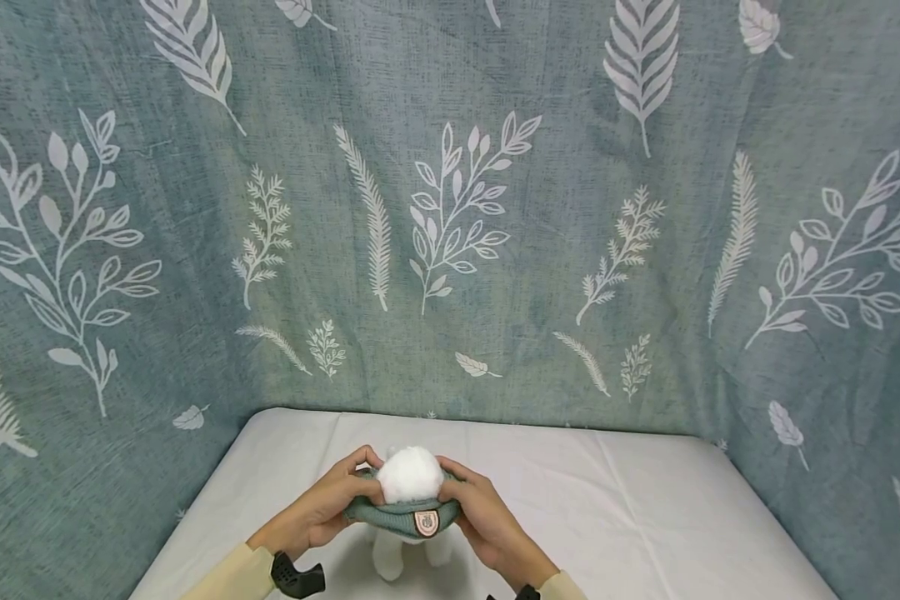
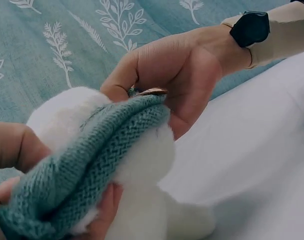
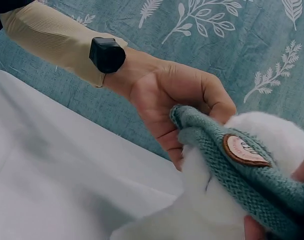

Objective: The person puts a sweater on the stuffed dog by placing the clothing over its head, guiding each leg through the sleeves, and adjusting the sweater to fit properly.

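Note:
A white plush toy [image 1: 411, 473] stands on the white surface, its rounded head poking up through a teal knit band [image 1: 390, 520] with a brown-edged patch [image 1: 426, 523]. My left hand [image 1: 336, 503] grips the band at one side, thumb over its edge. On the opposite side, my right hand [image 1: 489, 518] pinches it the same way. In the left wrist view, the folded knit [image 2: 92, 160] wraps slantwise around the fluffy head [image 2: 62, 112]. A thin dark stitched line shows on the toy's face [image 3: 196, 175] below the band in the right wrist view.
The white cloth-covered surface [image 1: 615, 508] spreads around the toy, with faint creases. Teal fabric [image 1: 450, 358] printed with white leaves hangs behind and on both sides. A black device [image 1: 297, 575] is strapped on the left wrist, over a cream sleeve [image 1: 232, 577].

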